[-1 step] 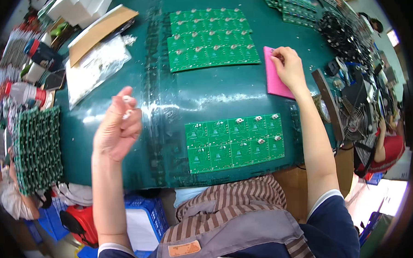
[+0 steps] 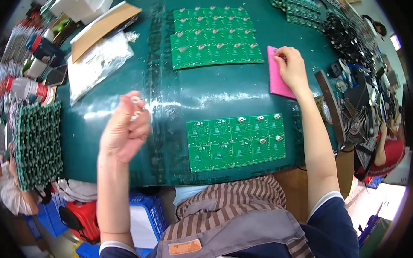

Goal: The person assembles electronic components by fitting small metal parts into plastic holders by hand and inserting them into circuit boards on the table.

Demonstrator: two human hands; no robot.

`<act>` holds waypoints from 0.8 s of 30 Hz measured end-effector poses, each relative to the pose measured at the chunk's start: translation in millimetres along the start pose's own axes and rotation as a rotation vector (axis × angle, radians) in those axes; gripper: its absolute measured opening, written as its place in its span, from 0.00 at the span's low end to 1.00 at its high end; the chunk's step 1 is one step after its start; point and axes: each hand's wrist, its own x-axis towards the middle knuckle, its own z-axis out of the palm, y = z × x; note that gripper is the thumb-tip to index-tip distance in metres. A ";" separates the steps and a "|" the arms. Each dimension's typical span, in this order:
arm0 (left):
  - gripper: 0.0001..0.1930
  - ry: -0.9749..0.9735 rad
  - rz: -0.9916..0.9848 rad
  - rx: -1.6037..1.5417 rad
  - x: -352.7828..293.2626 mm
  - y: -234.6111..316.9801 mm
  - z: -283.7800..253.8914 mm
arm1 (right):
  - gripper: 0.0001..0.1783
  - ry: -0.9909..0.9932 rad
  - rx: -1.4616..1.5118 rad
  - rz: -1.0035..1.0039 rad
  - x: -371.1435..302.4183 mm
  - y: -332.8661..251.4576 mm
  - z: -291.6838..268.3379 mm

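Observation:
My left hand (image 2: 126, 128) is raised over the left half of the table, fingers curled around small white parts (image 2: 135, 100). My right hand (image 2: 290, 67) is at the pink foam pad (image 2: 276, 82), thumb and fingertips pinched together; what they hold, if anything, is too small to make out. Between the hands, nearer me, lies a green circuit board panel (image 2: 222, 144). Several small metal-and-white components (image 2: 262, 141) stand on its right part, while its left part carries none of them.
Farther back lie more green panels (image 2: 217, 57) with components in rows. A clear bag of white parts (image 2: 97, 64) lies at the left under cardboard (image 2: 105, 29). Stacked boards (image 2: 39, 145) stand on the left edge. On the right are a dark bar (image 2: 330, 103), a fan (image 2: 355, 121) and black cables (image 2: 345, 35).
My left hand has moved a little to the right with the white parts in it. My right hand stays at the pink pad, and the view has shifted slightly.

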 end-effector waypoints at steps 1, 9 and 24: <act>0.13 -0.013 -0.014 -0.012 -3.5 -14.0 2.5 | 0.02 -0.016 0.017 -0.009 0.7 -1.9 1.3; 0.11 0.101 -0.048 0.079 -18.3 -95.3 35.2 | 0.03 -0.014 0.536 0.150 -28.4 -88.0 -18.3; 0.09 0.042 -0.086 0.013 -28.5 -112.3 49.4 | 0.05 -0.268 1.472 0.435 -113.9 -186.6 -30.1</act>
